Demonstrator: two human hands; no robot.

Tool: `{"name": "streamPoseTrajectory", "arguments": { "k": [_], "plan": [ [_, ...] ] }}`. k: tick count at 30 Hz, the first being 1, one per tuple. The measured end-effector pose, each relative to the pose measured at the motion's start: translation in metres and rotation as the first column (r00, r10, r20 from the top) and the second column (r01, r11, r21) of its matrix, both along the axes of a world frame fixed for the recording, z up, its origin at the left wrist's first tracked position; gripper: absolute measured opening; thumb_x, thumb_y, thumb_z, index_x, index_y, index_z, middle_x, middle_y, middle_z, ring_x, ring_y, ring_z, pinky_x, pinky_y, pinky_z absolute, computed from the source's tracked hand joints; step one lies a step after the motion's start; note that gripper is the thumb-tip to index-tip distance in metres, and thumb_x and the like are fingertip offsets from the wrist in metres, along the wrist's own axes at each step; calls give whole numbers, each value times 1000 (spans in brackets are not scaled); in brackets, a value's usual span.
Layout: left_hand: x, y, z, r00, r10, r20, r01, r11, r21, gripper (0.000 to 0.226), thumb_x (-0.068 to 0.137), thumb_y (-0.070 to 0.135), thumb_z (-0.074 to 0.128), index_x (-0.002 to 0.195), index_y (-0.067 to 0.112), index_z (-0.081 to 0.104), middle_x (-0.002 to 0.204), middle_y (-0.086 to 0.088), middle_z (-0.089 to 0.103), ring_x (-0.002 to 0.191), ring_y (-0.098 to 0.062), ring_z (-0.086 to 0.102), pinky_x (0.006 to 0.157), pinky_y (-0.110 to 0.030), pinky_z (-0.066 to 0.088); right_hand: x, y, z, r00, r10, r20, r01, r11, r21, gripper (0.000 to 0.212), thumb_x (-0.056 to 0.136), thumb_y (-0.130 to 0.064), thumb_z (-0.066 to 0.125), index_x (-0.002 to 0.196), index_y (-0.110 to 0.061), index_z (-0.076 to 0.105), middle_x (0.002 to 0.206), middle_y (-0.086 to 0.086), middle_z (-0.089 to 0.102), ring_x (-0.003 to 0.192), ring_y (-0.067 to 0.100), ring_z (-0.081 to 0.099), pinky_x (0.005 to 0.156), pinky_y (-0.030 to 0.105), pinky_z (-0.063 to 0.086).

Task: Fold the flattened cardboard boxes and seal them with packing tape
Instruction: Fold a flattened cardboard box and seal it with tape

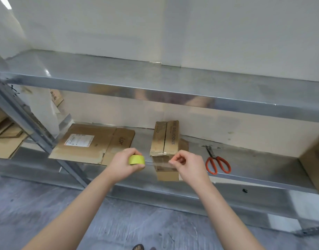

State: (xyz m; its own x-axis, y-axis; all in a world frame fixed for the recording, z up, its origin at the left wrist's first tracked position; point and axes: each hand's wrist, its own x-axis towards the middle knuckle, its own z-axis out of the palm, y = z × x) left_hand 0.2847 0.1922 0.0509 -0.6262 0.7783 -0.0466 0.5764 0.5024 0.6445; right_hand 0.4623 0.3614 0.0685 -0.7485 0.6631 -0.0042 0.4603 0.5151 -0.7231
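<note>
Both hands are up in front of the metal rack. The left hand (125, 166) is wrapped around a yellow-green tape roll (136, 159), fingers curled over the top and thumb underneath. The right hand (188, 166) pinches the free end of the tape between thumb and fingertips, the other fingers tucked in.

Between the 2 hands a strip of clear tape (158, 163) runs taut, left to right, across the near end of the small folded box (164, 141). That box lies on the lower shelf (254, 160) with its near end at the front edge and its top flaps closed, their seam running away from the camera. Whether the strip touches the cardboard, I cannot tell.

To the left, a sheet of flattened cardboard (90, 144) with a white label lies flat on the same shelf, close beside the tape roll. To the right, orange-handled scissors (217, 163) lie near the right hand, blades pointing toward the wall. At the far right edge, 1 larger brown box (315, 159) is partly in view. The upper shelf (155, 76) spans the view above.
</note>
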Motion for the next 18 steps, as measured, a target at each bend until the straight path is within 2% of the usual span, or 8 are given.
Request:
{"name": "streamPoseTrajectory", "arguments": {
  "k": [3, 5, 7, 9, 10, 12, 15, 18],
  "plan": [
    [0, 10, 1, 997, 12, 71, -15, 999, 37, 30, 74, 33, 81, 97, 27, 64, 99, 14, 61, 89, -3, 54, 68, -9, 35, 0, 5, 7, 999, -40, 7, 40, 999, 11, 11, 86, -31, 71, 78, -24, 68, 73, -14, 64, 74, 0, 58, 63, 13, 42],
    [-1, 15, 5, 981, -30, 191, 10, 994, 105, 33, 75, 28, 82, 103, 27, 64, 103, 13, 61, 90, 0, 55, 70, -8, 39, 0, 14, 6, 995, -99, -11, 98, 995, -16, 10, 86, -28, 70, 78, -22, 67, 72, -13, 63, 71, 1, 56, 62, 14, 40],
    [-2, 14, 10, 918, -120, 378, 47, 979, 196, 36, 78, 22, 80, 109, 23, 63, 105, 4, 62, 89, 1, 58, 74, -9, 44, 3, 24, 6, 988, -154, -24, 152, 986, -66, 11, 87, -25, 69, 77, -21, 67, 71, -11, 62, 68, 2, 54, 61, 14, 40],
    [-5, 9, 12, 860, -173, 480, 52, 966, 255, 34, 78, 22, 79, 109, 20, 63, 105, -4, 64, 94, -7, 60, 76, -16, 49, 7, 32, 5, 984, -175, -18, 171, 977, -126, 11, 88, -24, 68, 77, -21, 67, 72, -8, 62, 69, 6, 55, 62, 17, 41],
    [-8, 7, 12, 865, -169, 472, 54, 967, 247, 32, 78, 25, 79, 107, 21, 64, 105, -2, 66, 95, -10, 61, 76, -19, 50, 8, 33, 5, 986, -164, -9, 161, 975, -153, 11, 88, -25, 69, 77, -21, 67, 73, -7, 63, 70, 8, 55, 64, 18, 43],
    [-16, 7, 9, 928, -132, 349, 69, 980, 189, 29, 77, 33, 79, 102, 29, 66, 102, 7, 67, 94, -5, 60, 76, -18, 48, 7, 31, 7, 993, -117, 16, 118, 979, -166, 13, 87, -27, 70, 75, -23, 67, 74, -5, 64, 70, 8, 56, 64, 19, 43],
    [-32, 10, 7, 977, -85, 194, 57, 987, 147, 25, 75, 38, 80, 95, 36, 66, 100, 17, 66, 96, -2, 59, 80, -22, 47, 2, 23, 11, 995, -99, 3, 99, 989, -113, 14, 85, -28, 72, 73, -24, 67, 72, -7, 64, 65, 5, 54, 59, 13, 40],
    [-46, 11, 3, 992, -101, -69, 102, 995, 7, 27, 74, 40, 78, 94, 41, 60, 99, 20, 61, 97, -4, 57, 81, -27, 45, 5, 21, 15, 993, -104, -51, 98, 989, -109, 14, 85, -27, 72, 72, -26, 67, 71, -6, 65, 65, 4, 54, 60, 14, 42]
  ]
}}
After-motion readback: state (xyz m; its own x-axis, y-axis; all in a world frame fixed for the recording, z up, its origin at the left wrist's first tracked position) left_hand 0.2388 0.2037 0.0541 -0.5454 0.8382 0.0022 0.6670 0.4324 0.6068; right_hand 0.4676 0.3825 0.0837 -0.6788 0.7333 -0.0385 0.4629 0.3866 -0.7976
